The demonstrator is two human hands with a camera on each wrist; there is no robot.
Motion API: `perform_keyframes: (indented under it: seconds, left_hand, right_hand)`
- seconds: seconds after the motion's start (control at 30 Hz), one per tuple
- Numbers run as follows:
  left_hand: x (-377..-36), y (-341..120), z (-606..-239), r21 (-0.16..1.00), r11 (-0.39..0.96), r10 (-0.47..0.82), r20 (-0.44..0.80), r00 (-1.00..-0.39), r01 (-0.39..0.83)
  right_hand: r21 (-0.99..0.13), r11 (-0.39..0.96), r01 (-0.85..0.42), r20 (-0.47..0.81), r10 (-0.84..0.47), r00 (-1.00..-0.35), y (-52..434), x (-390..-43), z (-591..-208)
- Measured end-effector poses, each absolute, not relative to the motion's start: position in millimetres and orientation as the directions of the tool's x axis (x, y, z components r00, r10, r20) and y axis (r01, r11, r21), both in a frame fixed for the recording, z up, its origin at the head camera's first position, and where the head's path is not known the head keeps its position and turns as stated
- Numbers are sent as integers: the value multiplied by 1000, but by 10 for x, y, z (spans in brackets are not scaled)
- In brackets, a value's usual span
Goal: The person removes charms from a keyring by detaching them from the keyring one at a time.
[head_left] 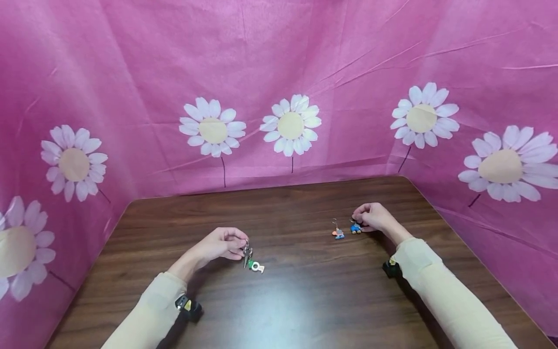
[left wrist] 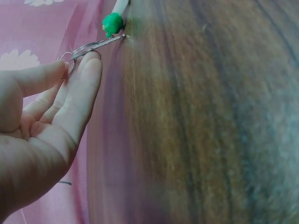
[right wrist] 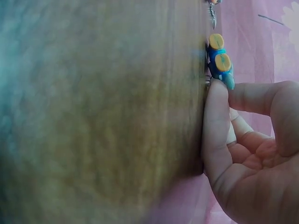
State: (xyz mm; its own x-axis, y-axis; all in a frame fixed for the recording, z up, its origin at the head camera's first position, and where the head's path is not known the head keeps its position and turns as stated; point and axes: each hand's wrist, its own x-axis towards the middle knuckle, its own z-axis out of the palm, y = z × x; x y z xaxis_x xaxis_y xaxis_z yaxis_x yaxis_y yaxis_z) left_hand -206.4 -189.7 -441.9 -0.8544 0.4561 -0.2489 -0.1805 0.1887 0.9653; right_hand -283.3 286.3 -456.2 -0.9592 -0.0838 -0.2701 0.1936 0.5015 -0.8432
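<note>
Three keychains are sitting on the table (head_left: 305, 300): left hand (head_left: 220, 245) pinching the green one (head_left: 254, 264), right hand (head_left: 375, 217) pinching the blue one (head_left: 355, 228), orange one (head_left: 338, 233) lying loose.

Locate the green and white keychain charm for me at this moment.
In the head view the green and white charm lies on the wooden table left of centre, hanging from the key ring that the left hand pinches.
</note>
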Motion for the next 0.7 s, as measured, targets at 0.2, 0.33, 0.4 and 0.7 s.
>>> perform_keyframes:
  seconds: [0.2, 0.33, 0.4, 0.7]
  left_hand:
    - [-2044, -1908, -4427, 970, 166, 448, -234, -863, -177]
    - [-2075, -1879, -4404, 971, 159, 446, -233, -864, -180]
    - [-2078, -1867, -4393, 971, 151, 450, -234, -862, -185]
    - [-2026, -1728, -4194, 984, 76, 498, -176, -849, -159]
  right_hand:
    - [-854, 475, 213, -287, -88, -954, 2862, -2824, -4554]
    - [-865, 448, 227, -292, -81, -953, 2886, -2832, -4516]
    - [-851, 499, 163, -225, -65, -972, 2868, -2820, -4481]
    - [-731, 637, -245, 102, -252, -962, 2318, -2489, -4129]
